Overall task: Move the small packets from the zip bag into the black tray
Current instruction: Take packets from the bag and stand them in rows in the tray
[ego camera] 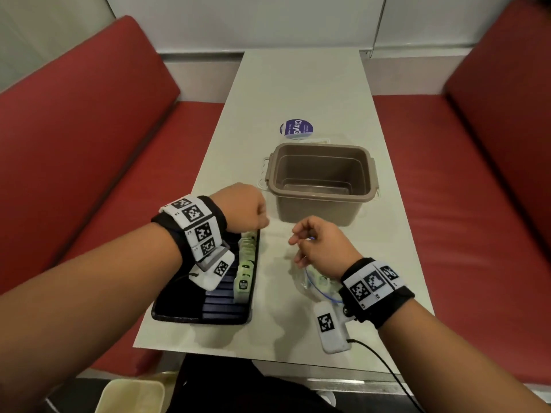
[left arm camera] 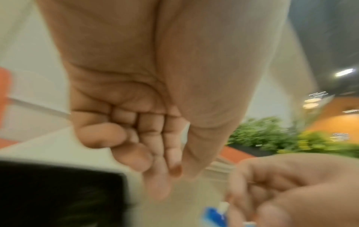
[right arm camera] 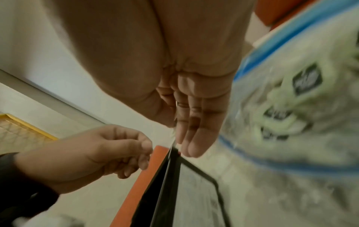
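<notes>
Right hand (ego camera: pixel 320 247) pinches zip bag (ego camera: pixel 310 278) rim; packets below.

The table (ego camera: pixel 298 93) runs away from me between two benches, one bench (ego camera: pixel 74 138) on the left and the other bench (ego camera: pixel 477 162) on the right. On its near left part lies the tray (ego camera: pixel 185 311), with a row of small packets (ego camera: pixel 245 275) along its right side. Just right of the tray, near me, lies the zip bag (ego camera: pixel 310 281) with more packets in it. My left hand (ego camera: pixel 238 208) is over the tray's far end; my right hand (ego camera: pixel 320 247) is over the bag. Beyond both hands stands a tub (ego camera: pixel 320 180), and behind the tub lies a round lid (ego camera: pixel 296 128).
</notes>
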